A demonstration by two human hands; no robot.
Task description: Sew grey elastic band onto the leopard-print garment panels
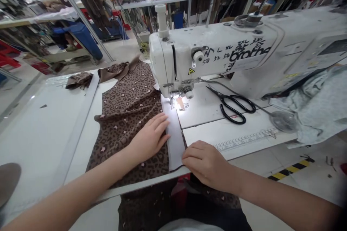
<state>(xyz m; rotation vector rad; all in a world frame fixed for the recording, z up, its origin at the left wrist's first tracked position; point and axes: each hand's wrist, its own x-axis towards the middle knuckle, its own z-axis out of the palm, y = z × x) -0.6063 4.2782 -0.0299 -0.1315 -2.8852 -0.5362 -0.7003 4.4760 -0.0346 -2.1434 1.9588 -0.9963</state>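
Note:
Brown leopard-print fabric [127, 97] lies on the white table, left of and below the needle of the white sewing machine [173, 50]. A white strip [175, 140] runs along its right edge, up to the lit presser foot [172, 103]. My left hand [149, 135] rests flat on the fabric, fingers apart, fingertips beside the strip. Near the table's front edge, my right hand [204, 162] is closed on the strip's lower right edge, its fingertips pressed together. More of the print hangs over my lap.
Black-handled scissors [230, 104] lie right of the needle. A ruler scale [244, 140] marks the front of the table [206, 135]. Pale green fabric [320, 104] is heaped at the right. A metal pole [78, 12] stands at the left, with other worktables and people behind.

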